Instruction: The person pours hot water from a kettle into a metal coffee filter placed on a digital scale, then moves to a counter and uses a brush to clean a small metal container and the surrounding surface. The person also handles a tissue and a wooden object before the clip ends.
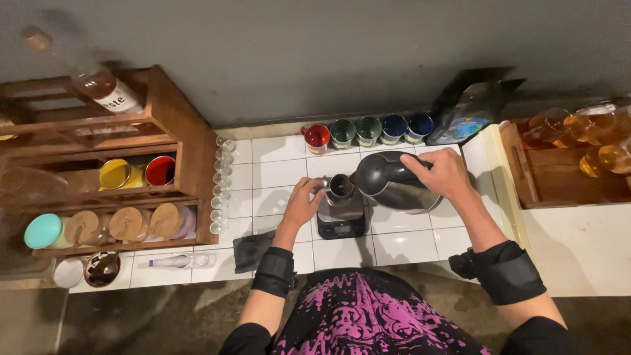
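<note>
My right hand [445, 172] grips the handle of a dark metal kettle [389, 183], tilted with its spout toward a small metal cup [340, 189]. The cup stands on a black digital scale [341, 222] on the white tiled counter [407, 246]. My left hand [303, 202] holds the cup's left side, steadying it. Both wrists wear black bands.
A wooden shelf [190, 141] at left holds coloured cups, jars with cork lids and a bottle. Small glasses [221, 184] line its right side. Several coloured mugs [368, 130] and a dark bag [468, 108] stand at the wall. A dark cloth [251, 250] and a wooden tray of glasses [559, 177] flank me.
</note>
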